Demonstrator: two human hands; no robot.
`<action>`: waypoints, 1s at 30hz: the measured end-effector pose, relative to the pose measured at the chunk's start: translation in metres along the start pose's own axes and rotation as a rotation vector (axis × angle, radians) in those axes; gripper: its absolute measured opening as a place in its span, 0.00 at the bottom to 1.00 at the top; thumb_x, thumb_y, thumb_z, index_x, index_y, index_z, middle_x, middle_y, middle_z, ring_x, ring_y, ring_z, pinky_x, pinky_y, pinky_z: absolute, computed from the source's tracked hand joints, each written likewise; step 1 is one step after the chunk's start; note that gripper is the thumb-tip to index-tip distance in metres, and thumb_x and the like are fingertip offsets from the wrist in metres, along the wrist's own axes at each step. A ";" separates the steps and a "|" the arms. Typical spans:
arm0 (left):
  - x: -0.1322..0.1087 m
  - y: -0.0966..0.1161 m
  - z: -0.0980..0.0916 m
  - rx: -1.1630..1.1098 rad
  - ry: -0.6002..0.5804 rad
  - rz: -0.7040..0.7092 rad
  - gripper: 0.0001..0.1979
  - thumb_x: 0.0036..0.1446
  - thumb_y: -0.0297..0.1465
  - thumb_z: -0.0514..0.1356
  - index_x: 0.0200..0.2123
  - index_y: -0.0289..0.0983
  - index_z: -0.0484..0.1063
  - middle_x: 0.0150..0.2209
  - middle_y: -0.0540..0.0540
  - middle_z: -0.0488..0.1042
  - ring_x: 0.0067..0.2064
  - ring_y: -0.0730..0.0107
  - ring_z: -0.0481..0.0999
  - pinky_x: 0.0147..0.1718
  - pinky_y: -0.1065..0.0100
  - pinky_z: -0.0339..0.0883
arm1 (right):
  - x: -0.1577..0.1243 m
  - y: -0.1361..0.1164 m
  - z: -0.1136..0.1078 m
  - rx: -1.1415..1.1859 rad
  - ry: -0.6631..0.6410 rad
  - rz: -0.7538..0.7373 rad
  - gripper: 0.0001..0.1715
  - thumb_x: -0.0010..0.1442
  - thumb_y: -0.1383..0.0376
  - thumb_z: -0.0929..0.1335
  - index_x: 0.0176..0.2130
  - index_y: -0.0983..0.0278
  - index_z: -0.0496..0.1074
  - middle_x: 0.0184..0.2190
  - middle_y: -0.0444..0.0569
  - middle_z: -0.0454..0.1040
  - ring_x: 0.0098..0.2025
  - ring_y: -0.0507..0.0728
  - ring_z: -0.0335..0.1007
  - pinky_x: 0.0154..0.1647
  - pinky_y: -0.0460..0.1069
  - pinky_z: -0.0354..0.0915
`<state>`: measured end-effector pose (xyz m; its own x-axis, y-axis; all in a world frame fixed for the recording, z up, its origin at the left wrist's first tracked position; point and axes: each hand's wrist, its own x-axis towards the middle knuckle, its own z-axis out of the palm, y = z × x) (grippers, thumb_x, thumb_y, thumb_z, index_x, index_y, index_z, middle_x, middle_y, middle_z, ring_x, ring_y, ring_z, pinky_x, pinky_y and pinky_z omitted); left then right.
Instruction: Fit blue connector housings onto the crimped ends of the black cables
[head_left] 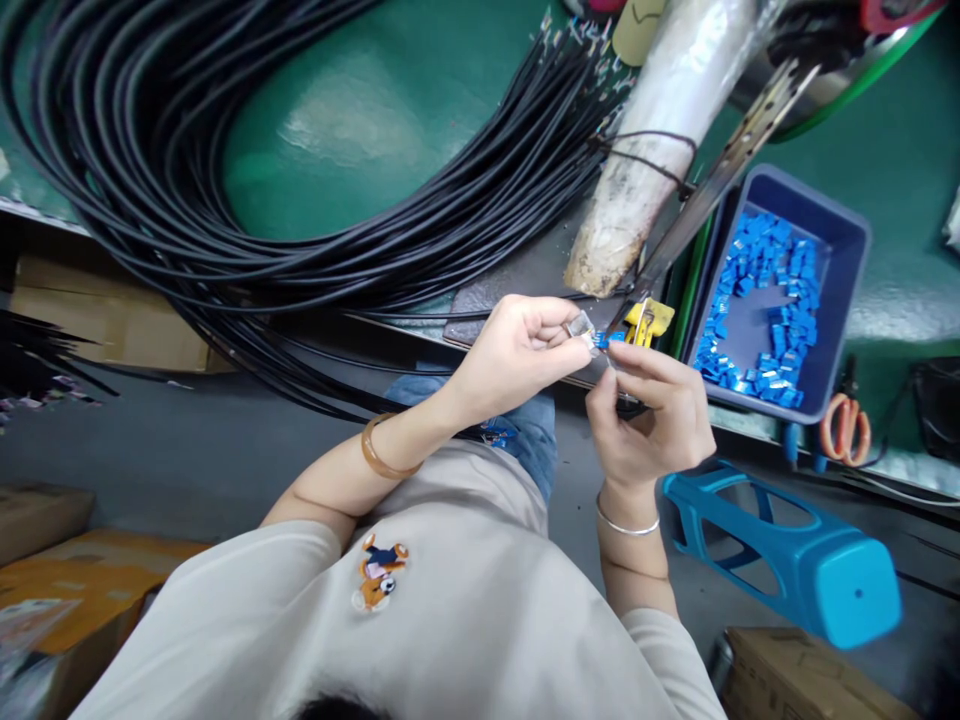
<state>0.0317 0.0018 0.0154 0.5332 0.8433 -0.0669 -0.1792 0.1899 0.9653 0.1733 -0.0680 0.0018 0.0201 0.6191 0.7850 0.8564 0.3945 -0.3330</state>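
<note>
My left hand is closed, its thumb and fingers pinching a small shiny cable connector. My right hand meets it from the other side, fingertips together at the thin wires beside the connector. What exactly lies between the right fingertips is too small to make out. A small blue piece shows just above the right fingers, close to a yellow part by the table edge. Black cable runs behind my left hand.
A large bundle of black cables curves across the green table. To the right stand a bin of blue pieces and orange-handled scissors. A wrapped white roll and a slotted metal bar slant down toward my hands. A blue stool lies lower right.
</note>
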 end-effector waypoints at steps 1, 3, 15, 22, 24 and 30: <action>0.000 0.000 0.000 0.010 0.001 -0.008 0.09 0.54 0.27 0.57 0.23 0.34 0.64 0.20 0.55 0.54 0.22 0.84 0.49 0.20 0.74 0.42 | 0.001 0.000 0.000 0.023 -0.007 0.044 0.12 0.55 0.76 0.73 0.37 0.63 0.71 0.42 0.48 0.83 0.41 0.54 0.82 0.42 0.47 0.78; 0.000 0.000 0.001 0.035 0.005 -0.015 0.10 0.55 0.28 0.57 0.23 0.35 0.62 0.21 0.55 0.53 0.23 0.83 0.49 0.21 0.73 0.41 | 0.002 -0.001 -0.001 0.060 -0.035 0.110 0.11 0.57 0.75 0.72 0.38 0.62 0.73 0.44 0.48 0.82 0.45 0.56 0.82 0.44 0.50 0.79; 0.000 0.005 0.001 0.087 0.018 -0.001 0.11 0.55 0.26 0.56 0.22 0.35 0.59 0.22 0.55 0.51 0.24 0.82 0.48 0.22 0.72 0.40 | 0.009 -0.007 -0.003 0.039 -0.050 0.063 0.13 0.53 0.78 0.73 0.37 0.64 0.73 0.46 0.52 0.82 0.43 0.58 0.82 0.43 0.50 0.81; -0.001 0.000 -0.001 0.044 -0.018 -0.054 0.08 0.55 0.28 0.57 0.24 0.35 0.63 0.22 0.55 0.53 0.24 0.82 0.49 0.23 0.71 0.40 | 0.007 -0.006 -0.003 0.100 -0.068 0.109 0.12 0.55 0.77 0.72 0.36 0.63 0.71 0.46 0.50 0.82 0.41 0.56 0.83 0.42 0.50 0.80; 0.000 0.000 0.000 0.021 -0.027 -0.054 0.07 0.55 0.28 0.57 0.25 0.35 0.64 0.22 0.55 0.54 0.24 0.82 0.49 0.23 0.70 0.41 | 0.008 -0.006 -0.004 0.120 -0.061 0.140 0.11 0.55 0.77 0.72 0.36 0.63 0.71 0.46 0.50 0.82 0.41 0.57 0.83 0.42 0.50 0.80; 0.001 0.000 0.000 0.008 -0.023 -0.050 0.09 0.55 0.28 0.57 0.25 0.36 0.60 0.23 0.55 0.54 0.24 0.81 0.50 0.23 0.71 0.43 | 0.010 -0.006 -0.005 0.036 -0.088 0.138 0.08 0.58 0.73 0.72 0.37 0.62 0.74 0.43 0.50 0.83 0.46 0.59 0.82 0.44 0.53 0.80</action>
<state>0.0320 0.0025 0.0152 0.5601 0.8211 -0.1095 -0.1454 0.2276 0.9628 0.1712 -0.0676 0.0138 0.0900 0.7258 0.6820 0.8293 0.3246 -0.4548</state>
